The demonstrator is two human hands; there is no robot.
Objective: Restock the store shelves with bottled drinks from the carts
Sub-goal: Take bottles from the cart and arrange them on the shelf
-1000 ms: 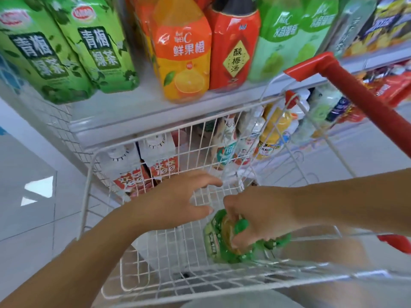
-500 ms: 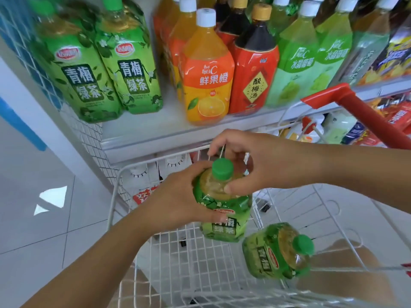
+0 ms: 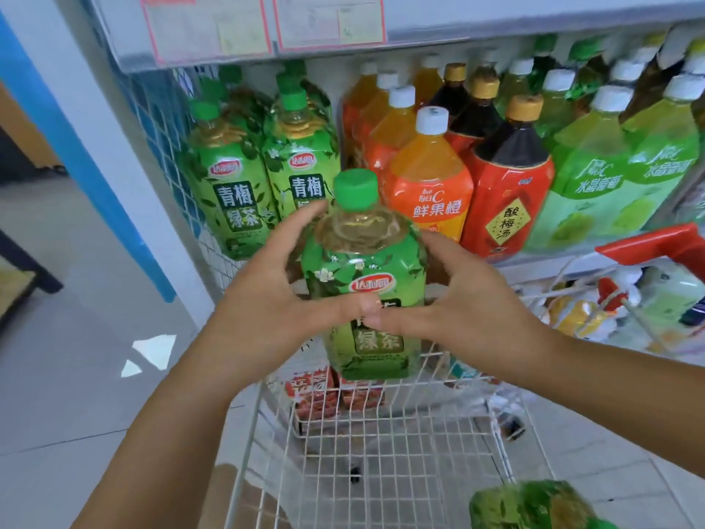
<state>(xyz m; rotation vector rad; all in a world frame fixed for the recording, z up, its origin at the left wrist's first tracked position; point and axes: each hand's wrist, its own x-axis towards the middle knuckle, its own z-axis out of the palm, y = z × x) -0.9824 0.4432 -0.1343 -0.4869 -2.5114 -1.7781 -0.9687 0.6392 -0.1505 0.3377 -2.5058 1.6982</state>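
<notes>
A tea bottle (image 3: 366, 276) is held upright in the air above the front rim of the cart (image 3: 381, 463), just before the shelf (image 3: 541, 267) and level with its stock. The left hand (image 3: 267, 303) and right hand (image 3: 469, 303) each curl round one side of it. Their thumbs lie across the label and nearly meet, a two-sided grip that suits a big, full, probably heavy bottle and keeps the label facing out. It hangs in front of the matching green row (image 3: 232, 192), beside the orange drinks (image 3: 427, 185), so it is likely bound for that row's front. Whether a free spot lies there I cannot tell, since the bottle hides it. A second green bottle (image 3: 534, 505) lies low in the cart, partly out of view.
</notes>
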